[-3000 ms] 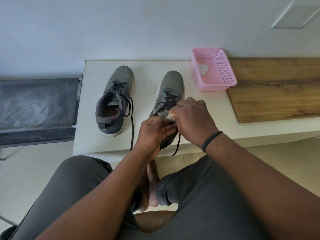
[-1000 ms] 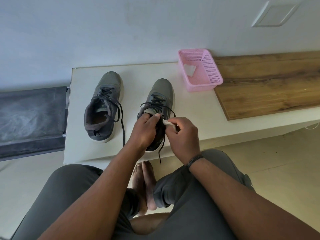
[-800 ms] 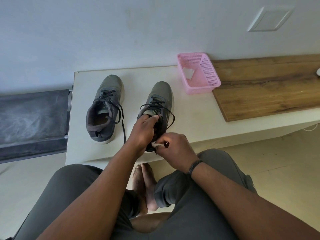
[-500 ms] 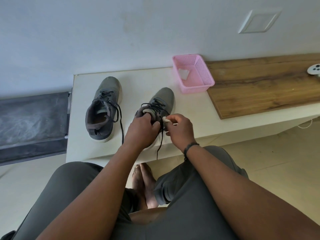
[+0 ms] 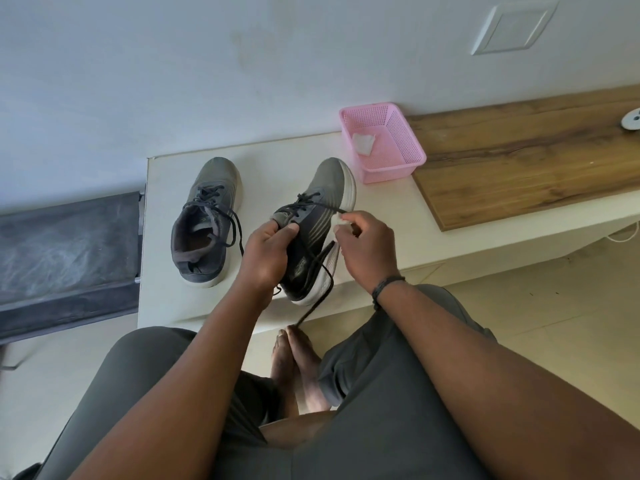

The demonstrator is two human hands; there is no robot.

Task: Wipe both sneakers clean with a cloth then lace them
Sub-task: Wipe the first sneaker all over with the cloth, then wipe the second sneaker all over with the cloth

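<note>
Two grey sneakers with black laces are on a white table (image 5: 166,306). The left sneaker (image 5: 207,220) stands upright by itself. The right sneaker (image 5: 318,230) is tipped onto its side, its white sole facing right. My left hand (image 5: 266,254) grips it at the tongue and collar. My right hand (image 5: 367,247) pinches a small white cloth (image 5: 337,227) against the shoe's side near the sole. A loose lace (image 5: 311,310) hangs over the table's front edge.
A pink mesh basket (image 5: 398,147) holding a white scrap stands at the back right, beside a wooden board (image 5: 519,157). A dark grey bench (image 5: 65,251) lies left of the table. My knees and bare feet are below the table edge.
The right sneaker has been tipped from upright onto its side. My right hand with the cloth moved from the shoe's heel area up to its sole side.
</note>
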